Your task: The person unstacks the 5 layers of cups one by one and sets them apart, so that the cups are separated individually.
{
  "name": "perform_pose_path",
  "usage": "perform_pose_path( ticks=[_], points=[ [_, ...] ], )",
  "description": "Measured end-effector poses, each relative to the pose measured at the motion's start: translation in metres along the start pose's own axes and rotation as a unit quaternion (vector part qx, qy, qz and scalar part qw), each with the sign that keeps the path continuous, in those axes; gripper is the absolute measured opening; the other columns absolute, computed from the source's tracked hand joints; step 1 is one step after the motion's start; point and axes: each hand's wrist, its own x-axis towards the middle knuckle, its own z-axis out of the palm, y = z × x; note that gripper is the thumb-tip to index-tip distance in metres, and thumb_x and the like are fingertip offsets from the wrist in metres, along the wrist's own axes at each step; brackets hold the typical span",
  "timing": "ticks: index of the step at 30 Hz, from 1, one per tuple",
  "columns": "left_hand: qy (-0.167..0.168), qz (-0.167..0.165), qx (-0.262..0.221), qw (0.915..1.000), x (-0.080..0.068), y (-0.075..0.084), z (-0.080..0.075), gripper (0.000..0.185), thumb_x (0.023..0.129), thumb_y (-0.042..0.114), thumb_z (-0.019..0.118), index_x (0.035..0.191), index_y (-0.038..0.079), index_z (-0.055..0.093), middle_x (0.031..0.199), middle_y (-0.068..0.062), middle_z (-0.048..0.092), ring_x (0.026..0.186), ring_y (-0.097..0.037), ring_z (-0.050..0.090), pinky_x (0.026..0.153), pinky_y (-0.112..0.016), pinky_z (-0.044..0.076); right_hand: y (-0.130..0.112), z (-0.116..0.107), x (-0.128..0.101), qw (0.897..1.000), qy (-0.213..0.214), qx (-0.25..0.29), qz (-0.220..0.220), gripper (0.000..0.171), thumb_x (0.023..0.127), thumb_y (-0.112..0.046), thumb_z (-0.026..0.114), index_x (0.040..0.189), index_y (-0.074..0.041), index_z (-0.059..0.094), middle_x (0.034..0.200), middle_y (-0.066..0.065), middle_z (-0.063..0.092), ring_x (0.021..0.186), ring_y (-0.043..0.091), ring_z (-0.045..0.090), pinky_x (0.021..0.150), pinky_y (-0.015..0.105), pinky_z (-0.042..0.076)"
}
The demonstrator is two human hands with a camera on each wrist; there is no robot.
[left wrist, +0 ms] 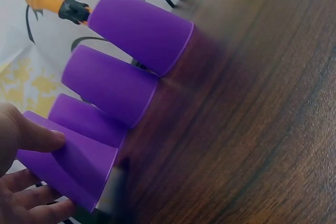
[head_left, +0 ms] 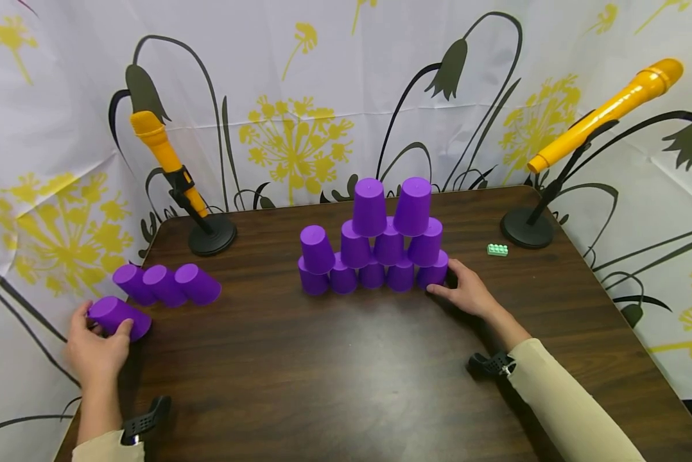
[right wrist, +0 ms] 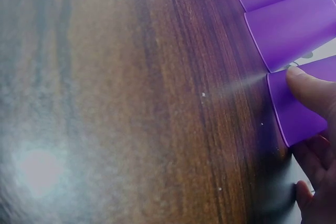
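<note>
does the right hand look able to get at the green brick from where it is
Probably yes. The right hand rests at the right end of the cup pyramid, touching the end bottom cup. The green brick lies just beyond it on bare table, with nothing between them in the head view.

A staged recording booth: flower-print curtains (head_left: 300,83) enclose a wooden table (head_left: 346,372), toy microphones (head_left: 161,154) on stands beyond the fingers.
</note>
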Motion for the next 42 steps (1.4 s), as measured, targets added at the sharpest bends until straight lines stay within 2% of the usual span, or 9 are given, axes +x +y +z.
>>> perform_pose_path(
  ticks=[7, 14, 23, 29, 34, 36, 38, 40, 42],
  points=[
    [0.004, 0.011, -0.007, 0.9999, 0.006, -0.006, 0.01, 0.073, 0.091, 0.015, 0.066, 0.154, 0.011, 0.03, 0.146, -0.023, 0.044, 0.129, -0.043, 0.046, 0.113, -0.047, 0.028, 0.0, 0.0, 0.0, 1.0, -0.001, -0.001, 0.003, 0.066, 0.083, -0.031, 0.08, 0.136, -0.004, 0.051, 0.131, 0.02, 0.057, 0.125, 0.038, 0.05, 0.103, 0.056, 0.037],
    [0.004, 0.0, -0.01, 0.9999, 0.009, -0.008, 0.014, 0.072, 0.091, 0.014, 0.065, 0.154, 0.014, 0.03, 0.149, -0.02, 0.041, 0.131, -0.041, 0.044, 0.113, -0.048, 0.025, 0.0, -0.001, -0.001, 1.0, 0.0, 0.002, 0.004, 0.066, 0.083, -0.031, 0.08, 0.136, -0.005, 0.052, 0.131, 0.019, 0.057, 0.125, 0.038, 0.05, 0.103, 0.056, 0.037],
    [-0.002, 0.0, -0.005, 1.0, 0.012, -0.009, 0.016, 0.072, 0.092, 0.019, 0.064, 0.154, 0.016, 0.028, 0.15, -0.017, 0.04, 0.13, -0.04, 0.046, 0.11, -0.046, 0.034, 0.0, -0.001, -0.001, 1.0, -0.001, -0.001, 0.009, 0.066, 0.083, -0.031, 0.079, 0.137, -0.004, 0.051, 0.132, 0.02, 0.057, 0.125, 0.038, 0.05, 0.103, 0.057, 0.037],
    [0.003, -0.002, 0.003, 1.0, 0.011, -0.01, 0.016, 0.072, 0.092, 0.019, 0.065, 0.154, 0.017, 0.029, 0.15, -0.014, 0.042, 0.128, -0.038, 0.048, 0.106, -0.037, 0.039, 0.001, -0.001, -0.001, 1.0, -0.002, -0.001, 0.01, 0.066, 0.083, -0.03, 0.079, 0.137, -0.004, 0.051, 0.131, 0.02, 0.057, 0.125, 0.038, 0.05, 0.103, 0.057, 0.037],
    [-0.002, -0.019, -0.028, 0.9994, 0.008, -0.008, 0.013, 0.075, 0.091, 0.015, 0.065, 0.155, 0.019, 0.026, 0.155, -0.011, 0.035, 0.134, -0.032, 0.042, 0.107, -0.04, 0.039, 0.001, 0.0, -0.001, 1.0, -0.004, 0.001, 0.011, 0.066, 0.083, -0.03, 0.079, 0.136, -0.004, 0.051, 0.131, 0.02, 0.057, 0.125, 0.038, 0.05, 0.103, 0.057, 0.037],
    [0.01, -0.02, -0.047, 0.9987, 0.006, -0.006, 0.01, 0.076, 0.089, 0.013, 0.066, 0.155, 0.023, 0.028, 0.154, -0.009, 0.035, 0.137, -0.027, 0.039, 0.109, -0.038, 0.037, 0.001, 0.0, -0.001, 1.0, -0.005, 0.0, 0.011, 0.066, 0.083, -0.031, 0.079, 0.137, -0.004, 0.051, 0.131, 0.02, 0.057, 0.125, 0.038, 0.05, 0.103, 0.057, 0.037],
    [0.045, 0.0, -0.061, 0.9972, 0.003, -0.001, 0.008, 0.075, 0.087, 0.012, 0.067, 0.152, 0.026, 0.032, 0.151, -0.006, 0.04, 0.136, -0.021, 0.04, 0.108, -0.034, 0.037, 0.001, 0.0, 0.0, 1.0, -0.006, 0.0, 0.011, 0.066, 0.083, -0.031, 0.079, 0.137, -0.004, 0.051, 0.131, 0.02, 0.057, 0.125, 0.038, 0.05, 0.103, 0.057, 0.036],
    [0.094, 0.043, -0.071, 0.9921, -0.001, 0.006, 0.005, 0.07, 0.086, 0.012, 0.066, 0.148, 0.029, 0.038, 0.145, -0.003, 0.046, 0.134, -0.014, 0.042, 0.107, -0.028, 0.037, 0.002, 0.0, 0.0, 1.0, -0.005, 0.0, 0.011, 0.067, 0.083, -0.031, 0.079, 0.137, -0.004, 0.051, 0.131, 0.02, 0.057, 0.125, 0.038, 0.05, 0.104, 0.057, 0.036],
    [0.155, 0.107, -0.083, 0.9787, -0.007, 0.018, 0.002, 0.064, 0.084, 0.011, 0.066, 0.142, 0.029, 0.047, 0.137, 0.001, 0.052, 0.128, -0.011, 0.047, 0.102, -0.022, 0.038, 0.001, 0.0, 0.0, 1.0, -0.005, 0.0, 0.011, 0.067, 0.083, -0.031, 0.08, 0.137, -0.004, 0.051, 0.132, 0.02, 0.057, 0.125, 0.038, 0.05, 0.104, 0.057, 0.036]
  ],
)
